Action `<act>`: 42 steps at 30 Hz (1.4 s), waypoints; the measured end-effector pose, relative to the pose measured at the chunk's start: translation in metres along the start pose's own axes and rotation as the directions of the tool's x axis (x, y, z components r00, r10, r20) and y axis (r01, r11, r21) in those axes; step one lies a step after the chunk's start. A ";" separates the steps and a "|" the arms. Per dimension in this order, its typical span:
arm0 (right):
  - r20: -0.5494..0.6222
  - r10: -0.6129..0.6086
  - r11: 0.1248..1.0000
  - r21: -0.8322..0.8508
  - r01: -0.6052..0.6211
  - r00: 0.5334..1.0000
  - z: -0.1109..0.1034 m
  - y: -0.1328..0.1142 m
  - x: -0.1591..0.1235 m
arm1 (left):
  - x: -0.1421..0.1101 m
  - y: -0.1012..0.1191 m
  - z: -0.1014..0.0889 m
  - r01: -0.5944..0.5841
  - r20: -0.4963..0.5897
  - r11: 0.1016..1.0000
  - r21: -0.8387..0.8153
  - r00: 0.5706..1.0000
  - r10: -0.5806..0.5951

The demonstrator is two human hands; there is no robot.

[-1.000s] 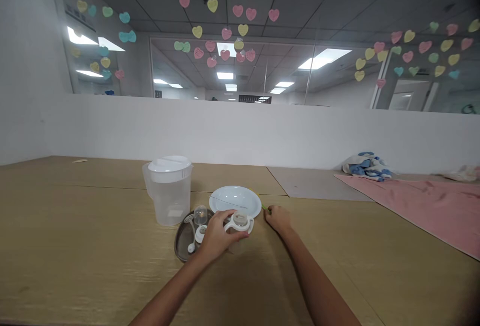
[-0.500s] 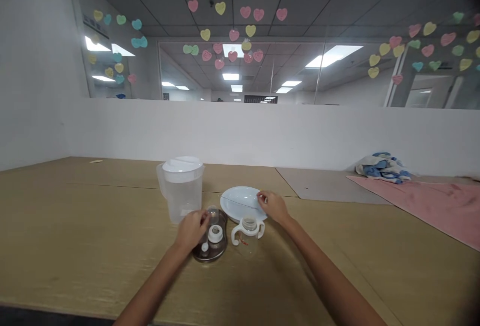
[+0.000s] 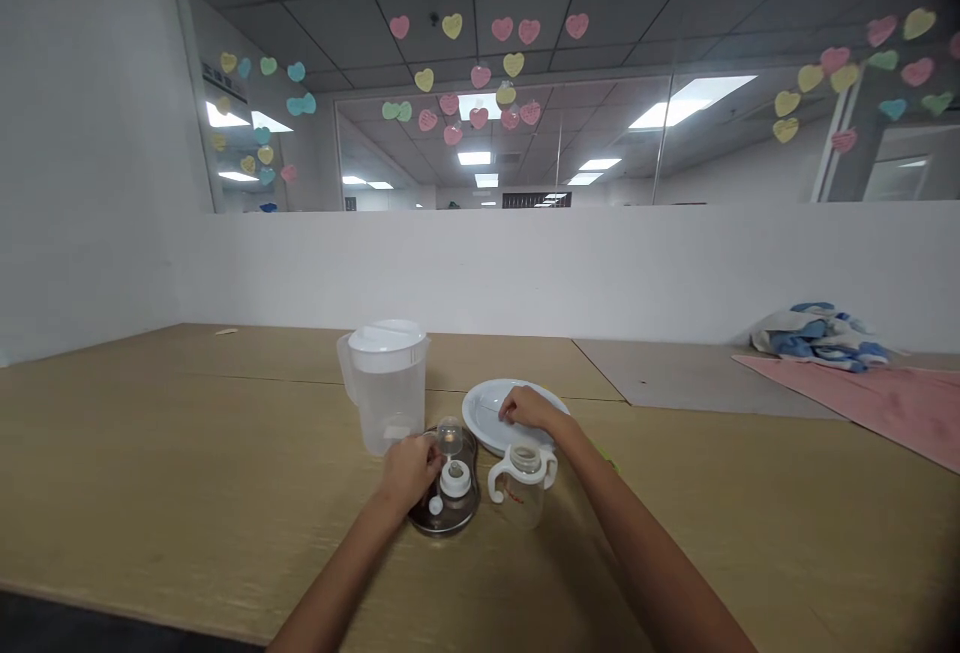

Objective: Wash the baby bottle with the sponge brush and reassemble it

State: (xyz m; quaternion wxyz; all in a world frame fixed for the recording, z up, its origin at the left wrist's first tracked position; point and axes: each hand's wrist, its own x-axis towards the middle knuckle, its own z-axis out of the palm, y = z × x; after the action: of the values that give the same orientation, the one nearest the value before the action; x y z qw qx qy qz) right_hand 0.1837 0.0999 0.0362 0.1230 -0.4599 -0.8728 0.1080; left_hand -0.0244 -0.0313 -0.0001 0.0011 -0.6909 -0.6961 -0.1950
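While left hand curls narrow beside clear dome on dark tray, grip unclear, right hand rests open on white plate, nearer two-handled bottle.

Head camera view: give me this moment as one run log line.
left hand at dark tray | right hand on white plate | handled bottle beside plate

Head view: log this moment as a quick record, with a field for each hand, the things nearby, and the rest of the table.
Left hand: at a clear dome, contact unclear
Right hand: on a white plate
Under left hand: dark round tray holding a white bottle part
Beside plate: clear two-handled bottle
Rest: lidded plastic pitcher, pink cloth, wooden table
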 end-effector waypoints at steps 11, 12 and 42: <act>-0.644 -0.010 0.829 0.423 0.366 0.765 -0.098 -0.038 -0.050 | 0.013 0.040 -0.056 -0.253 -0.375 0.766 -0.591 0.927 0.017; -0.698 -0.011 0.760 0.460 0.460 0.716 -0.106 -0.048 -0.059 | 0.018 0.047 -0.054 -0.271 -0.387 0.748 -0.605 0.922 0.021; -0.462 -0.411 0.818 0.194 0.542 0.786 -0.091 -0.083 -0.074 | 0.018 0.076 0.014 -0.312 -0.477 0.618 -0.722 0.871 -0.117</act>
State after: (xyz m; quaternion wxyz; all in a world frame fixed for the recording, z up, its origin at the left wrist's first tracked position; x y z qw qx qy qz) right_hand 0.1883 -0.0011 0.1391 0.3938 -0.2075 -0.8880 0.1149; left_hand 0.0513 -0.0124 0.0119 -0.1150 -0.5887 -0.4782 -0.6415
